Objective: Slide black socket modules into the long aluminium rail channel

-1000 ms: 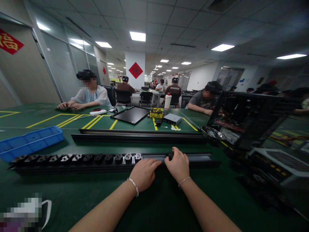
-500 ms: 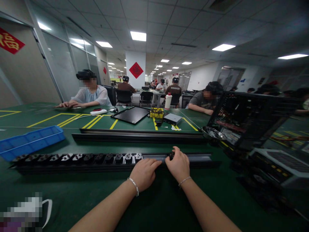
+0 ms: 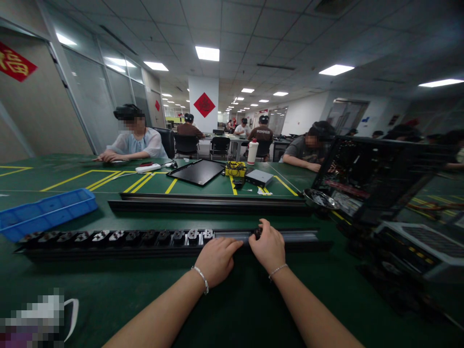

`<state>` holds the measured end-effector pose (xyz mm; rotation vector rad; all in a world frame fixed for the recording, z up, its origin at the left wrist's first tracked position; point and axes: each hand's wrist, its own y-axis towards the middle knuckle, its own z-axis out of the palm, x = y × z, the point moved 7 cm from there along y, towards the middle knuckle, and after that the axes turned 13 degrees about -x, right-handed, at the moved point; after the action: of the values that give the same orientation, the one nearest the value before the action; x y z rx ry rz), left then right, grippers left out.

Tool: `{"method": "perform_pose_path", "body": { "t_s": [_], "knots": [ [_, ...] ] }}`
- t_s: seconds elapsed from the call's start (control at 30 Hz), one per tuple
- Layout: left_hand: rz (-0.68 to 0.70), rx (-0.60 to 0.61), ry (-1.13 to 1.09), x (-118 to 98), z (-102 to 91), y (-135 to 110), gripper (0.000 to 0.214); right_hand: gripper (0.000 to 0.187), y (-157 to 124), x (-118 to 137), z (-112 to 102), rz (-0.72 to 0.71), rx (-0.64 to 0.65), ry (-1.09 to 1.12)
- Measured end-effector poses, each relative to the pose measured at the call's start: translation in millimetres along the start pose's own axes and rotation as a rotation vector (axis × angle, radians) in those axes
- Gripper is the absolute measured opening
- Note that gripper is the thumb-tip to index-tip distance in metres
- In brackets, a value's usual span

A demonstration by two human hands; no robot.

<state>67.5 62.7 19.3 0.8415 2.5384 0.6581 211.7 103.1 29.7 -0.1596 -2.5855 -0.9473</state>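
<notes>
A long black rail [image 3: 297, 238] lies across the green table in front of me, its left half filled with a row of several black and white socket modules [image 3: 119, 236]. My left hand [image 3: 217, 258] rests on the rail's near edge, fingers curled and pressed against it. My right hand [image 3: 268, 246] is closed on a small black module [image 3: 256, 233] sitting in the rail's channel, just right of the filled row. A second, empty black rail [image 3: 210, 204] lies parallel behind the first.
A blue plastic bin [image 3: 45, 212] sits at the left. An open computer case [image 3: 373, 176] and other hardware stand at the right, with a metal dish [image 3: 319, 199] beside them. A dark panel [image 3: 198, 172], yellow box and grey box lie farther back. Several people sit at tables beyond.
Both hands stay at the same spot on the rail; my right hand has shifted very slightly on the small module. The seated person at the back left moved their hands a little.
</notes>
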Motion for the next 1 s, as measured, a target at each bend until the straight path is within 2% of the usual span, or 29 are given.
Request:
{"method": "perform_pose_path", "body": {
  "t_s": [1.0],
  "knots": [
    [-0.004,-0.005,0.019,0.3,0.3,-0.2,0.046,0.043,1.7,-3.6,2.5,-0.008,0.022,0.009]
  ]
}}
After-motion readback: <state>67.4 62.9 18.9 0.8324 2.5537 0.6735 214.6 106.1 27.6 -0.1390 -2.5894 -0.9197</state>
